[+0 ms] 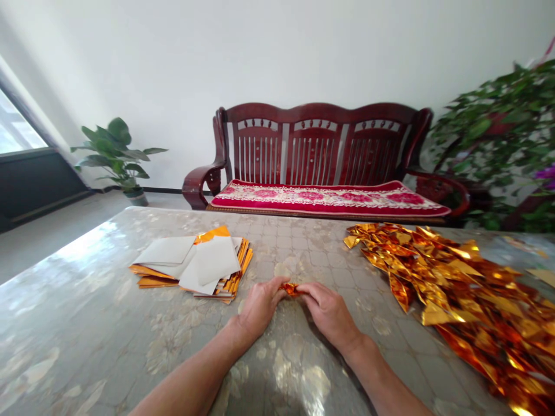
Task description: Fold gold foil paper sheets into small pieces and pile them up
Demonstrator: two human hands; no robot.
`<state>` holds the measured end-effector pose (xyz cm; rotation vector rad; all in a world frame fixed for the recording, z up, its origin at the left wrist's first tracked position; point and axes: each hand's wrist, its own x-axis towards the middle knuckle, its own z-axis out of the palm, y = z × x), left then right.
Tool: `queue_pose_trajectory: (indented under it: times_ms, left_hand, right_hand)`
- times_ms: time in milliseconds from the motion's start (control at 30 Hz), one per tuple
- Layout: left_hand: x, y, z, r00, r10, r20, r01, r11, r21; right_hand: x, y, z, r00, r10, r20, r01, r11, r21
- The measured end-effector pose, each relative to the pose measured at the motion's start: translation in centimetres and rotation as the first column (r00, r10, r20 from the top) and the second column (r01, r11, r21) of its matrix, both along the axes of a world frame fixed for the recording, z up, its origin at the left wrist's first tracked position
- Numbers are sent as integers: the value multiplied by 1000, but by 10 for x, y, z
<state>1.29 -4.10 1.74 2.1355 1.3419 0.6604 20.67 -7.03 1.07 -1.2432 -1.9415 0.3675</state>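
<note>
A small piece of shiny gold-orange foil paper (290,289) is held between both hands, just above the table's middle. My left hand (262,303) pinches its left end, and my right hand (327,312) grips the right end. The fingers cover much of the piece, so its full shape is hidden. Left of my hands lie stacks of foil paper sheets (212,263), mostly with the pale backing up and orange edges showing. To the right spreads a large heap of folded gold foil pieces (468,300).
A patterned, glossy cover lies on the table (182,346). Beyond its far edge stands a dark red wooden bench (314,150) with a red floral cushion (329,198). One potted plant (119,150) is at the back left; leafy greenery (503,127) fills the right.
</note>
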Motion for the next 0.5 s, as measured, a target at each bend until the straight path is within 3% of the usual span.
queue_pose_trajectory:
  times_ms: [167, 333, 500]
  left_hand:
    - [-2, 3, 0, 980, 14, -198, -2, 998, 61]
    - [-4, 4, 2, 950, 38, -309, -11, 996, 90]
    - [-5, 5, 3, 962, 24, -272, 1, 996, 92]
  right_hand:
    - [-3, -1, -1, 997, -71, -1, 70, 987, -142]
    - [0, 0, -2, 996, 6, 92, 0, 997, -73]
    - [4, 2, -3, 994, 31, 104, -26, 999, -46]
